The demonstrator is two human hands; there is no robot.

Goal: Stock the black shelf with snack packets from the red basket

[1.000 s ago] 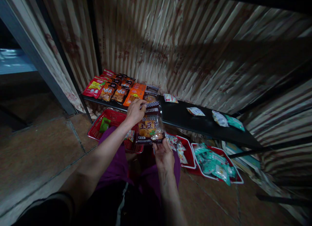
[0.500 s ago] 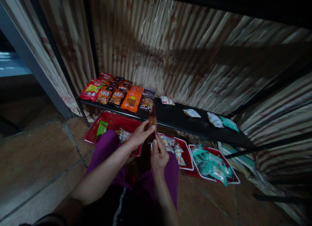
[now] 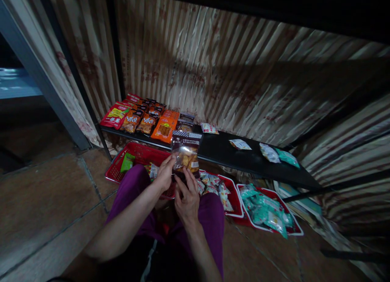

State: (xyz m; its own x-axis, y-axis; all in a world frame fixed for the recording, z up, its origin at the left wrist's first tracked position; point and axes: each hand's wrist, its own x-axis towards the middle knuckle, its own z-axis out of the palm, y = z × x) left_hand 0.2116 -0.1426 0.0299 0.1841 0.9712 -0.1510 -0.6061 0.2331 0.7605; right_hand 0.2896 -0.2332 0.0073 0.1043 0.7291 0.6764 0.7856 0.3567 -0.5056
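Observation:
A brown snack bag with a clear window and a checkered top edge stands upright in front of the shelf. My left hand grips its left edge, thumb toward the front. At the lower edge, my right hand also holds the bag, with fingers lying on its front. Behind it on the shelf lie similar dark bags, partly covered by the held one. Left of those is an orange snack bag.
The low black shelf also bears red bags, a small white packet and a teal packet. Below stand a left red basket, a middle basket of white packets and a right basket of teal packets.
The snack bag has turned from edge-on to showing its broad printed face. My left hand has shifted left and down, and my right hand has moved left along the bag's bottom.

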